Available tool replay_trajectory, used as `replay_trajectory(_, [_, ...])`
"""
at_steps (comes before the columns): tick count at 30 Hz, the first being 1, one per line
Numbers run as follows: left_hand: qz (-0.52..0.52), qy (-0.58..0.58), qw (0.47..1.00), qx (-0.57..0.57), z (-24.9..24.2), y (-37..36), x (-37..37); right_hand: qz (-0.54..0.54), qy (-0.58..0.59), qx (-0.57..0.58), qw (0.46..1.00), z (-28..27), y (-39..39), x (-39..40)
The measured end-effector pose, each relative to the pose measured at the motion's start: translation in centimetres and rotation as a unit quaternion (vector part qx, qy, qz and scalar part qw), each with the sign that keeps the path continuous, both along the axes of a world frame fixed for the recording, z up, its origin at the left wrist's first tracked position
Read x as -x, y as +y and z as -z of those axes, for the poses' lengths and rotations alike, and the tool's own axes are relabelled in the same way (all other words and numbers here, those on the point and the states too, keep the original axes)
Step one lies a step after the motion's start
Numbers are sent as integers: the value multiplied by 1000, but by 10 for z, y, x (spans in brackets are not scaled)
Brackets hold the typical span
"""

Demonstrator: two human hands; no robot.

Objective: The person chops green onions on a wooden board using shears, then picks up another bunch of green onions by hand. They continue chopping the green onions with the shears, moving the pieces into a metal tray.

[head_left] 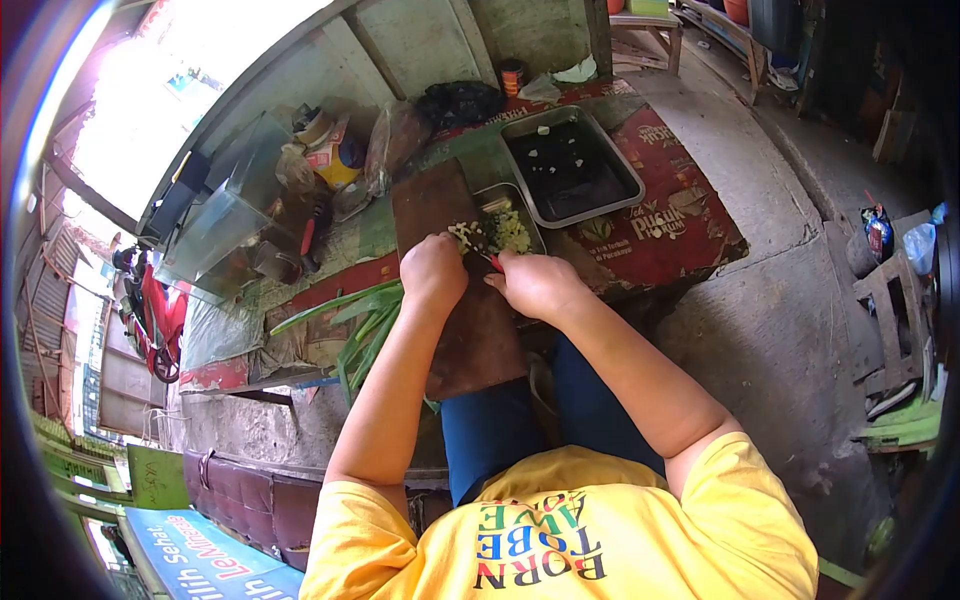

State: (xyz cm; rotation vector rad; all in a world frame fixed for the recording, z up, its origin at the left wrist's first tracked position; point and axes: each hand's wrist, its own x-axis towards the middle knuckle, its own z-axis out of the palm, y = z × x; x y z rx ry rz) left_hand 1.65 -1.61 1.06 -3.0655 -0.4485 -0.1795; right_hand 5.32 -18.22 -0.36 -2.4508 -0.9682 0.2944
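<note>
A brown wooden cutting board (470, 345) reaches from the table towards my lap. My left hand (435, 272) is closed over its left side, around the spring onions (365, 325). Their long green leaves trail out to the left beneath my forearm. My right hand (537, 284) grips a knife (496, 264); a bit of red handle shows, and the blade is mostly hidden among cut pieces near my left fingers. Just beyond my hands, a clear container (538, 238) holds chopped spring onion (511, 232), with paler bits (466, 235) beside it.
A metal-rimmed dark tray (583, 212) with a few white scraps stands behind the container. Left of the board are a glass case (225, 235), a red-handled tool (308, 237) and plastic bags (393, 145). A black bag (460, 102) and a small can (512, 77) sit at the back.
</note>
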Motion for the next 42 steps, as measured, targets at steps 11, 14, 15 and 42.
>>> replay_trajectory(11, [-19,3,1000,9,6,7,-3,2,0,1,1000,15,-14,5])
replay_trajectory(14, [-23,15,1000,14,7,9,-5,22,55,38,998,9,-24,6])
replay_trajectory(15, [-20,23,1000,6,7,9,-6,12,27,23,999,11,-22,4])
replay_trajectory(42, [4,8,1000,16,-1,5,0,17,34,9,999,12,-22,13])
